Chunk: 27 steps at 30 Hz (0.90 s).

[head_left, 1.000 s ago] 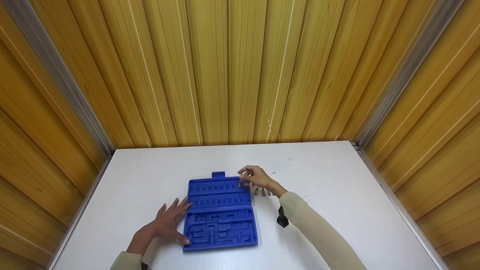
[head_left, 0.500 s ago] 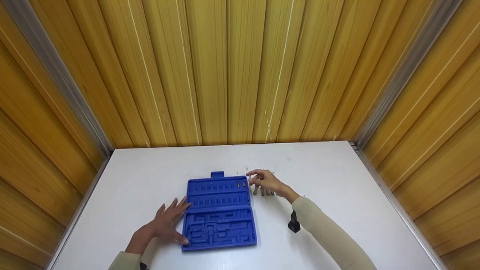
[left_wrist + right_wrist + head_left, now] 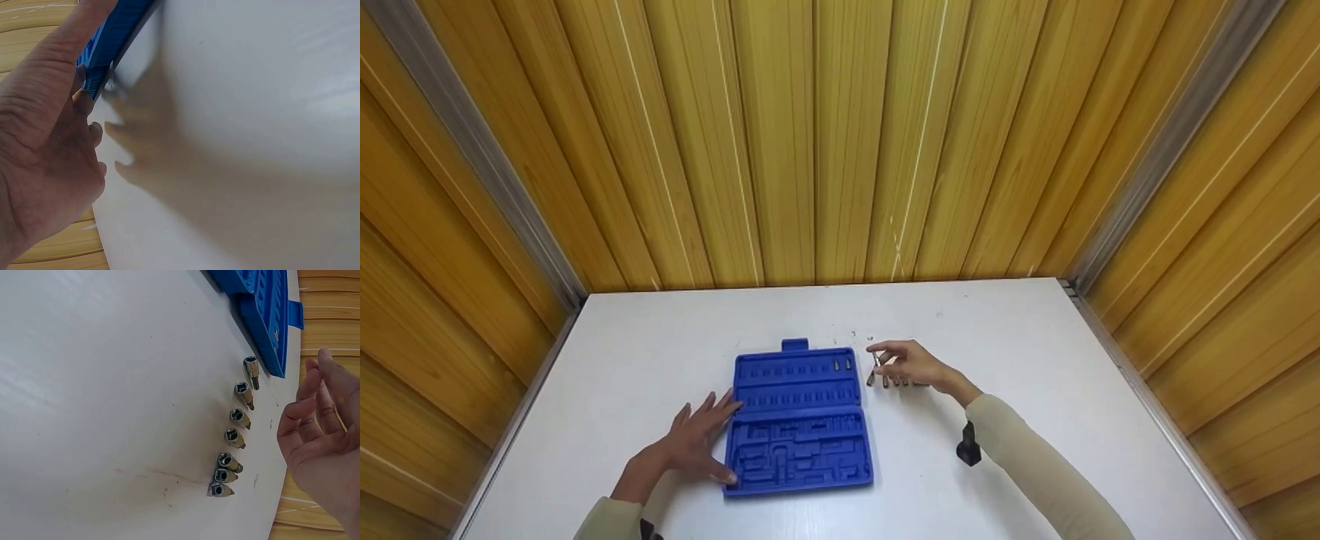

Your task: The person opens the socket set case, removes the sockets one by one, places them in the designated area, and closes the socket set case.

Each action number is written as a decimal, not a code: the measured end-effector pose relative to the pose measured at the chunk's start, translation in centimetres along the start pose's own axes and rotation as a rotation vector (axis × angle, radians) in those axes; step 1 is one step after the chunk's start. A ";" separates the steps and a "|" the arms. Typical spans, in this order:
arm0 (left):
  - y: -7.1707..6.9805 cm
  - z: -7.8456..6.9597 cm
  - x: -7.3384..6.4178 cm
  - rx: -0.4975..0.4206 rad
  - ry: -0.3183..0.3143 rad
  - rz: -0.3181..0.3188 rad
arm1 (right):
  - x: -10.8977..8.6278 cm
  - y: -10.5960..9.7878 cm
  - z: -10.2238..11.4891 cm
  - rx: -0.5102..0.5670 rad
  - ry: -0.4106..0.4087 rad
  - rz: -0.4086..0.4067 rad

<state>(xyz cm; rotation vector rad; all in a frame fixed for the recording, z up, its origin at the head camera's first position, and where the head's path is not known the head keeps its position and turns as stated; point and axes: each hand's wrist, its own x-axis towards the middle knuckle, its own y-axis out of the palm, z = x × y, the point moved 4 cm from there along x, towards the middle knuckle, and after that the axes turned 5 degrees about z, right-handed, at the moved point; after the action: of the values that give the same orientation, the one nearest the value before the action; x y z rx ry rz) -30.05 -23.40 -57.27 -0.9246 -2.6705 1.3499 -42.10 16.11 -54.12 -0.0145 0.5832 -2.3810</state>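
Observation:
An open blue plastic case (image 3: 797, 412) with moulded slots lies flat on the white table. My left hand (image 3: 690, 450) rests along its left side with fingers spread, the thumb at the near left corner. In the left wrist view, that hand (image 3: 53, 129) is against the case edge (image 3: 115, 39). Two small metal bit sockets (image 3: 836, 365) sit in the upper right slots. My right hand (image 3: 913, 363) hovers right of the case, thumb and index finger apart, nothing visible between them. Below it several bit sockets (image 3: 237, 417) lie in a curved row.
The white table (image 3: 997, 337) carries a few small dark marks behind the right hand. Yellow wood-look panels (image 3: 840, 150) stand behind and on both sides. A latch tab (image 3: 795, 344) sticks out from the case's far edge.
My right hand has drawn away from the case's upper right slots and moved right, over the row of bit sockets, uncovering the two in the case. The left hand stays put.

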 end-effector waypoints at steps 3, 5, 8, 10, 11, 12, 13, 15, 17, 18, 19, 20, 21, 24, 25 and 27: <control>0.0 0.0 0.2 0.006 0.003 0.001 | -0.6 -0.5 -0.3 -0.022 0.008 -0.014; 0.1 0.0 0.2 0.004 0.005 0.002 | -1.0 -0.9 -0.6 -0.035 0.011 -0.019; 0.1 0.0 0.2 -0.007 0.009 0.002 | -1.8 -1.4 -0.9 -0.049 0.021 -0.023; 0.1 0.1 0.1 -0.012 0.010 0.004 | -2.3 -1.9 -1.2 -0.052 0.031 -0.027; 0.0 0.1 0.1 -0.012 0.011 0.004 | -2.5 -2.2 -1.4 -0.058 0.038 -0.032; 0.0 0.1 0.1 -0.013 0.010 0.004 | -2.8 -2.5 -1.5 -0.060 0.041 -0.037; 0.0 0.2 0.1 -0.010 0.008 0.006 | -3.0 -2.7 -1.6 -0.065 0.046 -0.042; -0.1 0.3 0.0 -0.003 0.003 0.004 | -3.5 -3.3 -1.8 -0.066 0.049 -0.049; -0.1 0.3 0.0 0.000 0.002 0.003 | -4.0 -3.8 -2.0 -0.063 0.056 -0.059; -0.1 0.3 0.0 0.003 -0.001 0.004 | -4.2 -4.0 -2.2 -0.059 0.059 -0.064; -0.1 0.4 0.1 0.009 -0.005 0.004 | -4.4 -4.2 -2.3 -0.055 0.064 -0.068; -0.1 0.4 0.1 0.012 -0.009 0.004 | -4.6 -4.4 -2.5 -0.053 0.070 -0.073; -0.1 0.4 0.2 0.013 -0.012 0.005 | -4.8 -4.5 -2.7 -0.054 0.074 -0.079; 0.0 0.3 0.3 0.018 -0.027 0.009 | -5.3 -4.9 -3.4 -0.058 0.089 -0.097; 0.0 0.3 0.3 0.017 -0.032 0.011 | -5.4 -5.0 -3.6 -0.059 0.094 -0.100; 0.1 0.3 0.3 0.017 -0.038 0.013 | -5.7 -5.1 -4.1 -0.052 0.101 -0.111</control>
<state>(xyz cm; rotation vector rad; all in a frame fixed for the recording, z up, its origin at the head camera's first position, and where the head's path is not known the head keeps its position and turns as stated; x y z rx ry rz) -30.32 -23.47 -57.59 -0.9258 -2.6806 1.4046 -41.54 24.74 -54.94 0.0527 0.7087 -2.4848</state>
